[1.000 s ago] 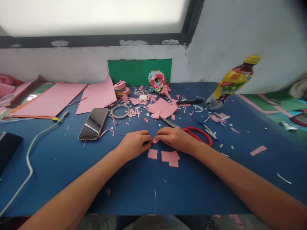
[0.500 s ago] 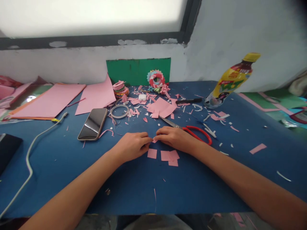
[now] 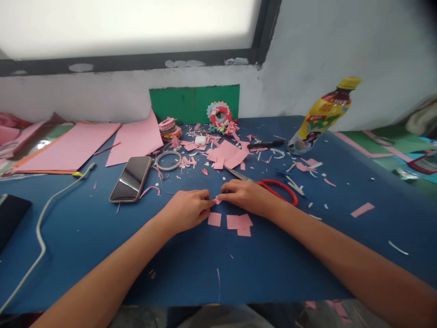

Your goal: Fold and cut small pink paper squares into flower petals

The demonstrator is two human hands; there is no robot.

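Between my two hands is a small piece of pink paper [image 3: 218,199], pinched low over the blue table. My left hand [image 3: 191,207] grips its left side with bent fingers. On its other side, the fingertips of my right hand [image 3: 242,196] close on the paper. The fingers cover most of the piece, so its folds are hard to make out. Just nearer to me lie a single pink paper square [image 3: 215,219] and a few overlapping pink squares [image 3: 234,222]. Red-handled scissors [image 3: 278,187] rest partly behind my right hand.
A phone [image 3: 131,179], a tape roll [image 3: 168,160] and a white cable [image 3: 40,228] lie to the left. Farther back are pink sheets [image 3: 75,143], a paper ring [image 3: 219,115], a black pen [image 3: 266,144] and many paper scraps. A yellow-labelled bottle [image 3: 321,116] stands back right.
The whole view has shifted slightly, so things appear a little farther left. Both hands keep hold of the small pink paper, with the left fingers a bit more extended toward it.
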